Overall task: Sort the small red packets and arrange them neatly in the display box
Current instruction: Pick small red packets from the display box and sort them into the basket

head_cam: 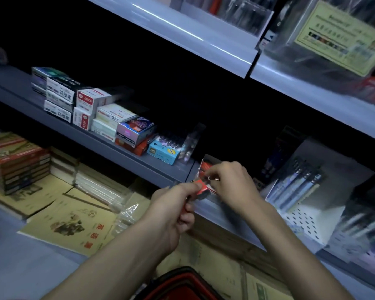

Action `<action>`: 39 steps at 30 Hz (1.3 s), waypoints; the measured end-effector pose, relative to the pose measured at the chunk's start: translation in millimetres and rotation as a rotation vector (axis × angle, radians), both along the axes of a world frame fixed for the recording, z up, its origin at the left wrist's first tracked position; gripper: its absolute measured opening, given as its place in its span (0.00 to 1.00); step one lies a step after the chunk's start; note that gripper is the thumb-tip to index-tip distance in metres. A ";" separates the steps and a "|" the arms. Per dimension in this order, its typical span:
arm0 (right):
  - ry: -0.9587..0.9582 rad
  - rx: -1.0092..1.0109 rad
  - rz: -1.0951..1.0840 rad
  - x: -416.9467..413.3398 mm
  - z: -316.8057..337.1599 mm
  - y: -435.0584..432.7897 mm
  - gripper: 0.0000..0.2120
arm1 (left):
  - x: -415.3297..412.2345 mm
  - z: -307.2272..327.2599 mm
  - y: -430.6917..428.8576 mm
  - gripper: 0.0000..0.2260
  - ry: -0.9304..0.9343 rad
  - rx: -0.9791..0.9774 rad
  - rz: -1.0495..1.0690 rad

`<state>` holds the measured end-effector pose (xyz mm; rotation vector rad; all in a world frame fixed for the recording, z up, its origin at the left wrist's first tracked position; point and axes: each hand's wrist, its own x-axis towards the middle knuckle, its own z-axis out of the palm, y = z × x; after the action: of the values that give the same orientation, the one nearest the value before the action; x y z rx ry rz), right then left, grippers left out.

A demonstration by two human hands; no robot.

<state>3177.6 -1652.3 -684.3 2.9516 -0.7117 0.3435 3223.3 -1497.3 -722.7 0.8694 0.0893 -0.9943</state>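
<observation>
Shelving (158, 165) in a dim stationery shop, seen from above. At its front edge the left hand (173, 210) curls its fingers round a small bunch of red packets (200, 189), thumb on top. The right hand (232, 182) pinches their far end with its fingertips (detail blurred). The display box (207, 162) stands just behind the right hand. Stacked stationery boxes (95, 113) sit further left.

Grey shelf (139, 158): stacked small boxes (85, 109) left, blue box (163, 153) middle, display box (205, 164) right.
</observation>
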 end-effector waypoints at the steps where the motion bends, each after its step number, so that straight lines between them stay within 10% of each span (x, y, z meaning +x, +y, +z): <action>1: 0.005 0.052 0.017 -2.0 0.5 -1.1 0.15 | 1.0 -1.1 -1.6 0.07 -0.010 -0.002 0.021; 6: -0.359 0.643 0.004 -16.3 22.5 12.3 0.07 | 6.0 -9.3 -9.2 0.07 -0.051 0.022 0.072; 11: -0.245 0.969 0.023 -24.0 36.7 33.0 0.09 | 9.1 -15.0 -11.8 0.07 -0.128 -0.007 0.063; 18: -0.485 0.556 -0.083 -17.3 45.0 14.2 0.07 | 19.3 -3.4 -0.5 0.13 0.060 -0.045 0.004; 29: -0.156 0.135 -0.011 -12.4 7.2 -8.5 0.16 | 19.0 -8.5 5.1 0.16 0.033 -0.009 -0.003; 34: -0.371 0.794 0.002 -25.2 33.2 29.2 0.03 | 14.1 -6.5 1.6 0.09 -0.162 -0.019 -0.042; 39: -0.344 1.154 -0.031 -43.8 35.8 52.9 0.13 | 8.5 -13.0 -0.4 0.09 -0.277 -0.020 0.023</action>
<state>3133.7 -1599.3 -648.5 3.9745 -1.3646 0.6064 3231.7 -1497.7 -735.7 0.9778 -0.1452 -0.8444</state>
